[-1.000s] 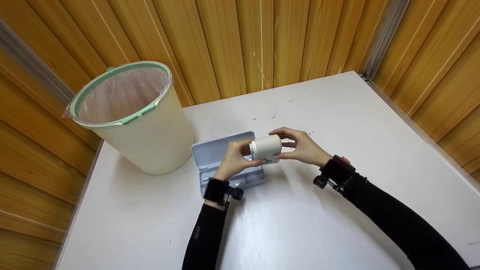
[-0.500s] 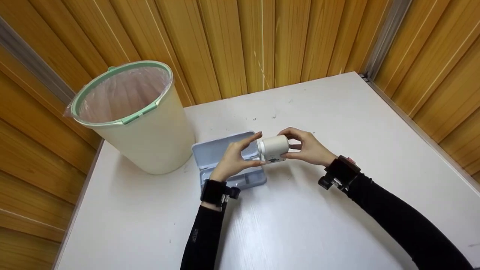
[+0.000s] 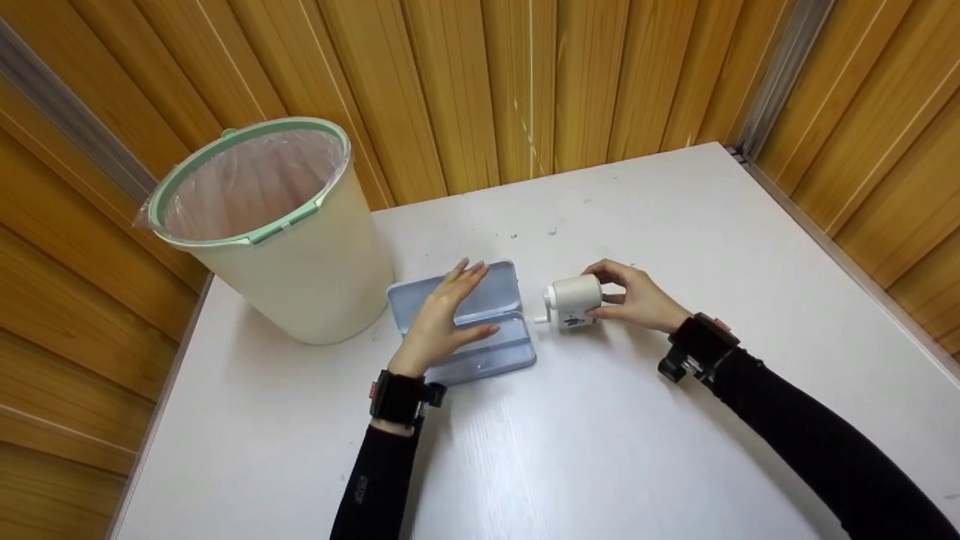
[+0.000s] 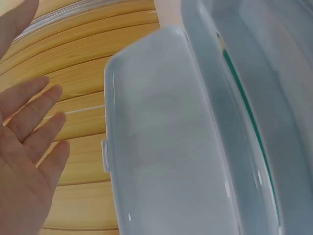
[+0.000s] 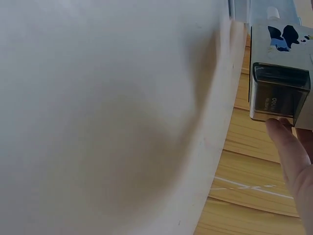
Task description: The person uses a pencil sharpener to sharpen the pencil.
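A cream hand-crank pencil sharpener point(image 3: 576, 296) is held by my right hand point(image 3: 641, 300), thumb and fingers at its back end. Its white crank handle point(image 3: 546, 315) faces left. In the right wrist view, the dark see-through shavings drawer point(image 5: 279, 95) is near the thumb point(image 5: 286, 147). I cannot tell if the sharpener touches the table. My left hand point(image 3: 435, 326) has its fingers extended above an open light-blue pencil case point(image 3: 517, 352) and holds nothing. The left wrist view shows a green pencil point(image 4: 249, 112) lying in the case, its tip uncovered.
At the back left of the white table point(image 3: 600, 435) stands a tall cream bin point(image 3: 315, 277) with a green rim and a clear liner. Wood-panelled walls point(image 3: 495, 90) border the table at the back and right. The case's lid point(image 3: 496, 289) lies folded back toward the wall.
My left hand has left the front of the sharpener and moved left over the pencil case, fingers spreading. My right hand has carried the sharpener to the right, bringing its crank into sight.
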Available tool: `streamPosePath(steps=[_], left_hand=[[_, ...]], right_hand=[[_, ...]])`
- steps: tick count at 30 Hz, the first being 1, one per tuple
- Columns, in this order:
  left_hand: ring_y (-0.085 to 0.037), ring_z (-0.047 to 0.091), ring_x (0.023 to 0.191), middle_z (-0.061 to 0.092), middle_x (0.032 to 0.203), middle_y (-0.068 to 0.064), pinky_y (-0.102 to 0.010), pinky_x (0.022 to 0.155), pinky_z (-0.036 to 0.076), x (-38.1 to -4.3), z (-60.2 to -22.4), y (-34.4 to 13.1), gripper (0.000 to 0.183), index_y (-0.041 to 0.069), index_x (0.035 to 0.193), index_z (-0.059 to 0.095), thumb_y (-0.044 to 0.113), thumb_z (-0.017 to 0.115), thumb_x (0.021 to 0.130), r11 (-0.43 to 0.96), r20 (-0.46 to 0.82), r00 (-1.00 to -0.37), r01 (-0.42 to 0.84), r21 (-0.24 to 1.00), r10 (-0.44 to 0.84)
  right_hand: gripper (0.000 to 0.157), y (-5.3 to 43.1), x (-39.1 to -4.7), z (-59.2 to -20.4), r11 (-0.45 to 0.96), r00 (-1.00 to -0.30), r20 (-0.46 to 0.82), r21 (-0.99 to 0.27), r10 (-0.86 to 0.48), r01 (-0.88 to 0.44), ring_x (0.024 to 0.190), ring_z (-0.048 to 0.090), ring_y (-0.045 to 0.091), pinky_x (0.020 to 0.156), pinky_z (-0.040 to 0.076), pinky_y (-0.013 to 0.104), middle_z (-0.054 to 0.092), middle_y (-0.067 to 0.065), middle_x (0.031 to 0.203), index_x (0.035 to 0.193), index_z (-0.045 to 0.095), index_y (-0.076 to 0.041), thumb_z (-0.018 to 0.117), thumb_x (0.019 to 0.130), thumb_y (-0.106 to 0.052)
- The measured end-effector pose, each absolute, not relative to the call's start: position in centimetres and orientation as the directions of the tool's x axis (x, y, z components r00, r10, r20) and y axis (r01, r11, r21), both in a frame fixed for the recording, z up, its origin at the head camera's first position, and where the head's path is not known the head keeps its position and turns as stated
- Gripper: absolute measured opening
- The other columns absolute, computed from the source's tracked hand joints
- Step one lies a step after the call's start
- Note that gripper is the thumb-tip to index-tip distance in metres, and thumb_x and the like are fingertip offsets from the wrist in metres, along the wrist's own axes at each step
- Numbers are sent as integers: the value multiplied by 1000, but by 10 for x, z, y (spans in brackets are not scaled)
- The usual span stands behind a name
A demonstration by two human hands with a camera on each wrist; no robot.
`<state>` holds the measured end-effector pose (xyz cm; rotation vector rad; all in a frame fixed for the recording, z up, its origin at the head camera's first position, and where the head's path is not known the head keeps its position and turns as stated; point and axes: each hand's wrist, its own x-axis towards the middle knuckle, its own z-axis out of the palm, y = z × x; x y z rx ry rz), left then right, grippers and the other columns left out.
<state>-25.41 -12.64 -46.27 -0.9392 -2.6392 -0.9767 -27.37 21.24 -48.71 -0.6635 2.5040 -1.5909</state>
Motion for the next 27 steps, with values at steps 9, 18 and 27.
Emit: streamPosePath(steps=[9,18,27], left_hand=[[-39,6,153,14,166,-15,-62,120,11,-240,-460,-160,97,10,157,21,46,73,84,808,342,-840,518,280,421],[-41,2,153,6,167,-16,-60,122,6,-223,-467,-196,95,11,158,18,52,65,87,898,335,-896,377,226,292],[-42,-3,152,6,166,-19,-64,120,1,-211,-472,-221,93,10,158,18,49,64,87,916,322,-917,321,241,237]], right_hand=[[56,218,-273,-495,364,-909,88,-897,-408,-250,122,52,34,99,52,41,56,19,129,125,53,2,81,77,-2],[57,222,-276,-502,378,-911,65,-896,-406,-232,121,52,29,99,52,36,56,18,129,125,52,1,81,76,-3],[60,226,-276,-500,416,-906,26,-883,-422,-219,126,50,38,106,45,51,55,21,131,129,49,1,80,78,-4]])
